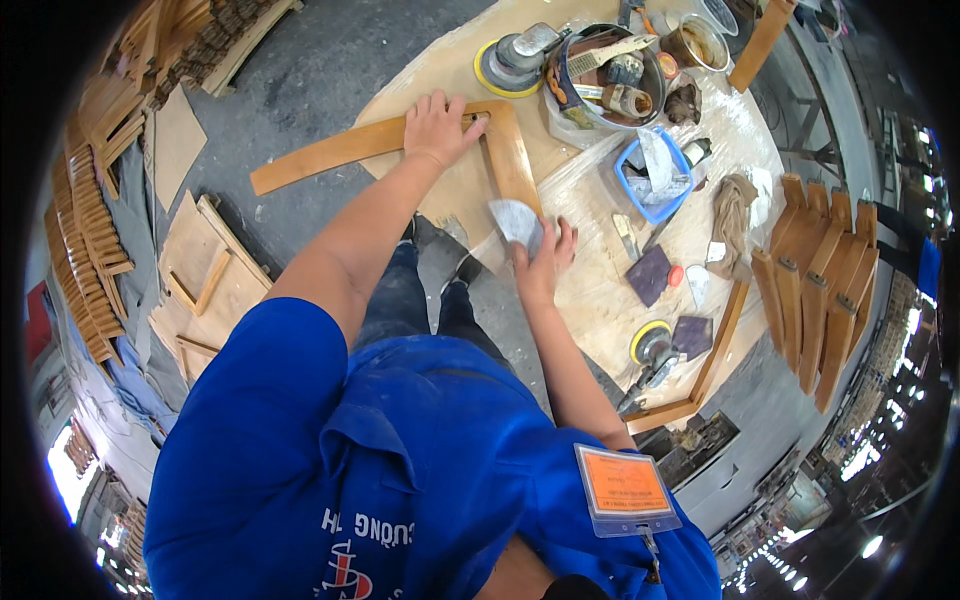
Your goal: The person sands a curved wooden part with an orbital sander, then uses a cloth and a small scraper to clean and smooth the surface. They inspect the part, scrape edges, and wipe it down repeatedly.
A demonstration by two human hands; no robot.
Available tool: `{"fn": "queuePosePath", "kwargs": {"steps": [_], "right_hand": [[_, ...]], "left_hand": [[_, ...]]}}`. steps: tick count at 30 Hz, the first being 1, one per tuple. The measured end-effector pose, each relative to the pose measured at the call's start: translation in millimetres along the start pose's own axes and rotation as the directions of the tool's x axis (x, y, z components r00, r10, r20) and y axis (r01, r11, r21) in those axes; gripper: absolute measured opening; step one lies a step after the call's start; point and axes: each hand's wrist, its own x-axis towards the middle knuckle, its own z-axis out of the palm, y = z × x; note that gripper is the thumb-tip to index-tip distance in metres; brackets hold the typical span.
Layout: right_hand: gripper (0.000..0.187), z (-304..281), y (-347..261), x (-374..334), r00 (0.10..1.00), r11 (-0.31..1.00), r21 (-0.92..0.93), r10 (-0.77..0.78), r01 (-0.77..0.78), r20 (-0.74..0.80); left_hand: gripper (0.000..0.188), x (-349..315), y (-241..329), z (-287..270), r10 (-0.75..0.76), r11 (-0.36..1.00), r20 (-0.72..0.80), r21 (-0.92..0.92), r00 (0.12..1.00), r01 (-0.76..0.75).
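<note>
The person's left hand point(438, 128) is clamped over one arm of the angled wooden piece point(515, 165) near its corner — the piece lies on the plywood tabletop point(415, 90), one arm jutting past the edge. The right hand point(543, 265) pinches a pale, bent sheet point(515, 222) beside the other arm's near end — whether they touch, one cannot tell.

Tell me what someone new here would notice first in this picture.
Probably the bright blue shirt filling the lower middle, with an orange badge toward the picture's right. Next, at upper centre, comes the angled wooden piece, the left hand lying on it near its corner and the right hand holding a pale sheet by its nearer end. Farther right, a blue tub stands out.
</note>
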Motion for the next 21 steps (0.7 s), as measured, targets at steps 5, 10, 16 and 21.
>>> {"fn": "queuePosePath", "kwargs": {"steps": [5, 10, 16, 21], "right_hand": [[0.066, -8.8, -5.9, -3.8, 0.999, 0.999, 0.018, 0.041, -0.041, 0.004], [0.067, -1.5, -1.8, 14.2, 1.0, 1.0, -0.002, -0.011, 0.011, -0.005], [0.064, -9.8, -0.2, -5.1, 1.0, 1.0, 0.007, -0.01, 0.01, -0.003], [0.048, 5.6, -24.4, 88.1, 0.965, 0.97, -0.051, -0.242, 0.238, -0.105]], "left_hand": [[0.047, 0.2, -0.8, 0.0, 0.006, 1.0, 0.004, -0.001, 1.0, -0.006], [0.046, -1.1, -1.5, 0.7, 0.017, 1.0, -0.007, -0.022, 1.0, -0.017], [0.047, -0.2, -1.3, -0.3, -0.008, 1.0, 0.025, 0.002, 1.0, 0.008], [0.048, 0.1, -0.3, 0.5, -0.02, 1.0, 0.047, -0.014, 0.999, 0.021]]}}
